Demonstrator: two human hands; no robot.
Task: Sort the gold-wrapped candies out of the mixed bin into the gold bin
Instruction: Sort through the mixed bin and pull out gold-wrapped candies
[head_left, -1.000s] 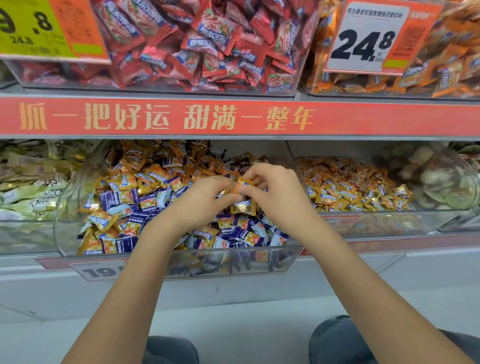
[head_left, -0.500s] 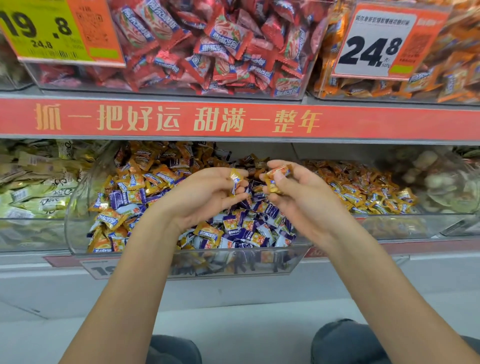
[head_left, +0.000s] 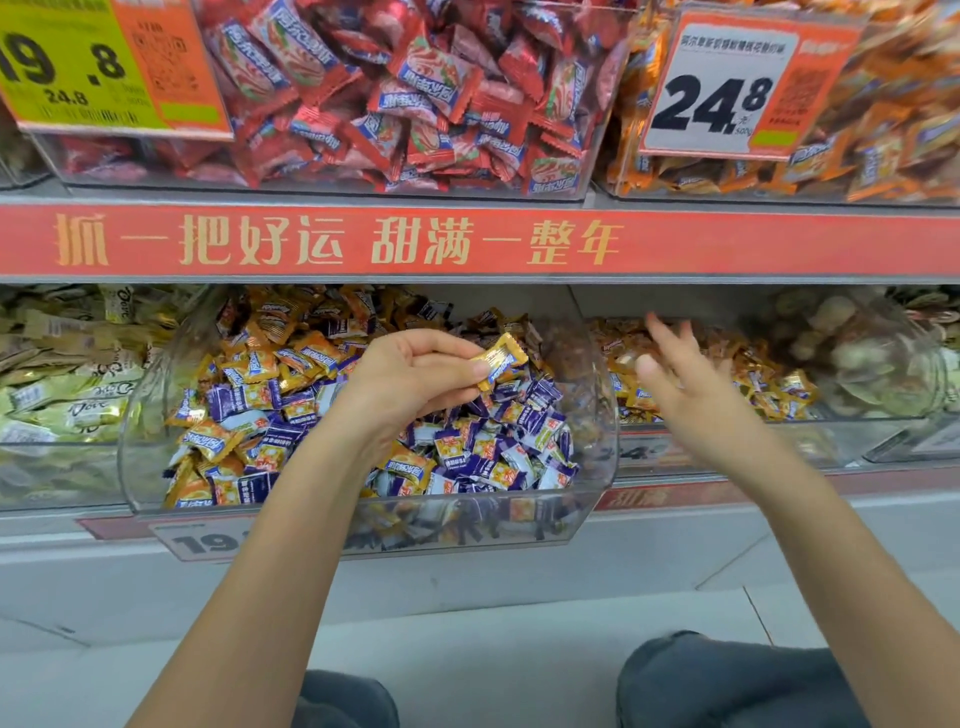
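Reading "24.8", the price tag (head_left: 727, 85) hangs above; left hand (head_left: 415, 379) pinches a shiny gold-wrapped candy (head_left: 501, 359), right hand (head_left: 680, 374) spread, fingers loose, over the gold bin (head_left: 857, 441).

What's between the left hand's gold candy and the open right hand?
Head view: the clear curved plastic side wall of the mixed bin stands between the gold-wrapped candy pinched in the left hand and the right hand.

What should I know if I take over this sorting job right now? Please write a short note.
Left hand: pinches one gold-wrapped candy above the mixed bin.
Right hand: open, fingers spread over the gold bin, holding nothing visible.
Done: the gold bin already holds gold candies.
Left: move the held candy to the gold bin; many gold candies remain among the purple ones in the mixed bin.
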